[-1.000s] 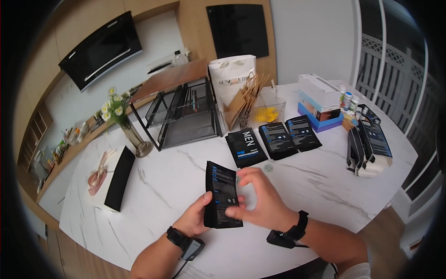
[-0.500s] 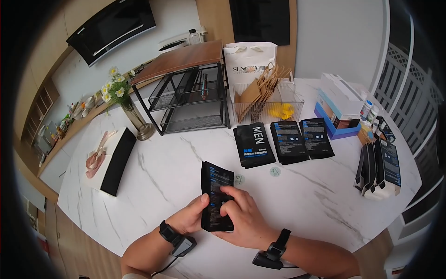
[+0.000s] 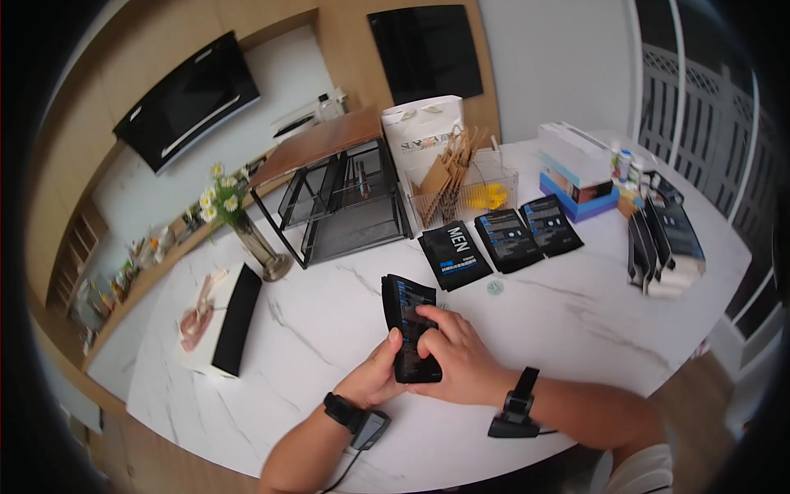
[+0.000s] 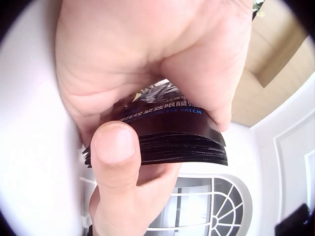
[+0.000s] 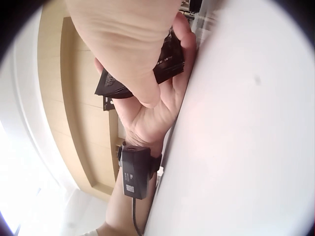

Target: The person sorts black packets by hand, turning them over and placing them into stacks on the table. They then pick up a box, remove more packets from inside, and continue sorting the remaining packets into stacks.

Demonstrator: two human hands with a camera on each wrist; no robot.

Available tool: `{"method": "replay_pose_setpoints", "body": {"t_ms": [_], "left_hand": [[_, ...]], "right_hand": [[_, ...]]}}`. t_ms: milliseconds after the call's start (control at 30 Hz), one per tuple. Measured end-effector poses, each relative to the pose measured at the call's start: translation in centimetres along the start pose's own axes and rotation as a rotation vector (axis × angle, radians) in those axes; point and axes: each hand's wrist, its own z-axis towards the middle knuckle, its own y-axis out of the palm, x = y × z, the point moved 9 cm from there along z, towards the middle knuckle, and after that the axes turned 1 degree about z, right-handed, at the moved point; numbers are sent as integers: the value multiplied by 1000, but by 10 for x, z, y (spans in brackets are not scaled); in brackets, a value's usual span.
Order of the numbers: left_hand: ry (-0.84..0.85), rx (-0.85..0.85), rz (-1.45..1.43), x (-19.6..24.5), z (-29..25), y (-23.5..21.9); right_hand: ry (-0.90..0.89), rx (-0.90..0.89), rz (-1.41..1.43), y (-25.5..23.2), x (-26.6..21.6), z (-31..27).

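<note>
In the head view, a stack of black eye patch sachets [image 3: 409, 295] with small blue and white print stands tilted up between both hands. My left hand [image 3: 372, 377] grips it from the left, thumb along the near edge. The right hand [image 3: 471, 369] holds its lower right part, with curled fingertips on the printed face. Several layered edges of the sachet stack [image 4: 182, 150] show in the left wrist view, where a thumb [image 4: 116, 147] presses at its end. The right wrist view has the stack [image 5: 170, 61] partly hidden behind the right hand.
Beyond the hands lie three piles of black sachets: a MEN pile [image 3: 455, 257], a middle pile [image 3: 502, 240] and a right pile [image 3: 553, 226]. Black cartons [image 3: 668, 239] stand at right. A ribboned box [image 3: 206, 329], flower vase [image 3: 267, 259], mesh organizer [image 3: 350, 222] and clear bin [image 3: 461, 210] surround them.
One second ago the right hand's index finger was lifted off the stack; its fingers then came down onto the printed face and have stayed there. The head view has swung, shifting everything in it.
</note>
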Motion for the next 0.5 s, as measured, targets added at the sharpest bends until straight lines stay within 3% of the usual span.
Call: {"method": "replay_pose_setpoints", "body": {"t_ms": [100, 167, 300, 500], "left_hand": [[-2, 24, 37, 0, -5, -7], [58, 44, 17, 6, -2, -13], [123, -27, 20, 23, -6, -4], [60, -13, 19, 20, -27, -5]], "right_hand": [[-4, 35, -19, 3, -3, -4], [31, -80, -99, 10, 0, -4], [5, -127, -35, 0, -8, 2], [-33, -89, 3, 3, -12, 4]]}}
